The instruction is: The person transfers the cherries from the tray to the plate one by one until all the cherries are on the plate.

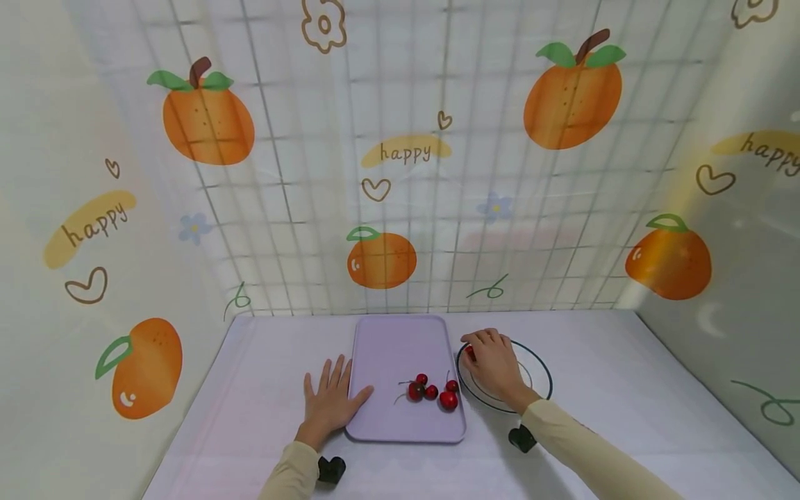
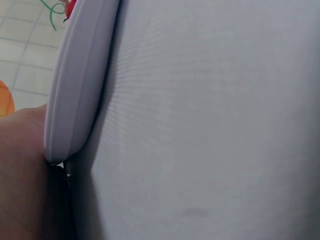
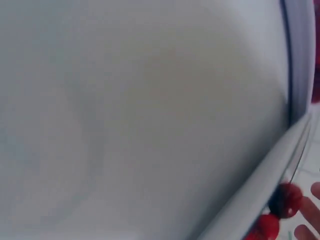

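My left hand (image 1: 328,404) lies spread beside a lilac tray (image 1: 400,347), its thumb over the tray's left rim. Several dark red cherries (image 1: 448,401) with thin stems lie on the right side of the tray. My right hand (image 1: 490,357) reaches over a clear glass plate (image 1: 542,368) with a dark rim, just right of the tray. Its fingers bend down around red cherries (image 1: 470,352), mostly hidden under the hand. In the right wrist view, fingertips (image 3: 311,212) are right at a cherry (image 3: 289,200) beyond the plate's pale, blurred rim.
The white table (image 1: 600,389) runs back to a hanging curtain (image 1: 300,173) printed with oranges and hearts, which also closes off both sides. Dark wrist-camera mounts (image 1: 522,438) hang by the wrists. The tray's raised edge (image 2: 82,85) stands beside the left thumb.
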The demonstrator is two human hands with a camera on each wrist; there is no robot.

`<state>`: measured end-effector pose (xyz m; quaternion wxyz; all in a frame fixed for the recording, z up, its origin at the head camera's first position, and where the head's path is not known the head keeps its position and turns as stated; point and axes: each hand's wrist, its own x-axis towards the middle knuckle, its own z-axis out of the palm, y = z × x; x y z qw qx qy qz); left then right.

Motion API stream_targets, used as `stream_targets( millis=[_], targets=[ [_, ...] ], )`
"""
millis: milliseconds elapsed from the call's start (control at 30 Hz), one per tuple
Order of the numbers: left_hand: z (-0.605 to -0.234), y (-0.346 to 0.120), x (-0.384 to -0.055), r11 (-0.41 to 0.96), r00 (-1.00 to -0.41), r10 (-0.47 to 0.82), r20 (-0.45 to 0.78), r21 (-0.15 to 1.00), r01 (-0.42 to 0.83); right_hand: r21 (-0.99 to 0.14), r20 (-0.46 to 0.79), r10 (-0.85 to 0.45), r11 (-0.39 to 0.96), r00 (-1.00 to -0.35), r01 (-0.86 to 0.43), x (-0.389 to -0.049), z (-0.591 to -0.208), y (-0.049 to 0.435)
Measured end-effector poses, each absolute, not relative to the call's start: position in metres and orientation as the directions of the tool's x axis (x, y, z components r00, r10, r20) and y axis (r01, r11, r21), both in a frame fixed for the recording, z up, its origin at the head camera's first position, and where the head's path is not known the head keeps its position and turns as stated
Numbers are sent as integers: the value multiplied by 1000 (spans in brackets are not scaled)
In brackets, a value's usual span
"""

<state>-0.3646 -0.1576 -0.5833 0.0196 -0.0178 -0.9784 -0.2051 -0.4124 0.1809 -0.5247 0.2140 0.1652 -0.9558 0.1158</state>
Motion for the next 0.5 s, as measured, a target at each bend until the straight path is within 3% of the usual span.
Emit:
stream_targets(
  millis=[233, 500],
  targets=[
    [-582, -157, -363, 916, -999, 28, 39, 398, 41, -108, 438, -374, 881, -818, -460, -405, -521, 159],
    [-577, -157, -360, 918, -999, 34, 33, 393, 44, -184, 335, -478, 812, -812, -553, -398, -516, 141]
  ],
)
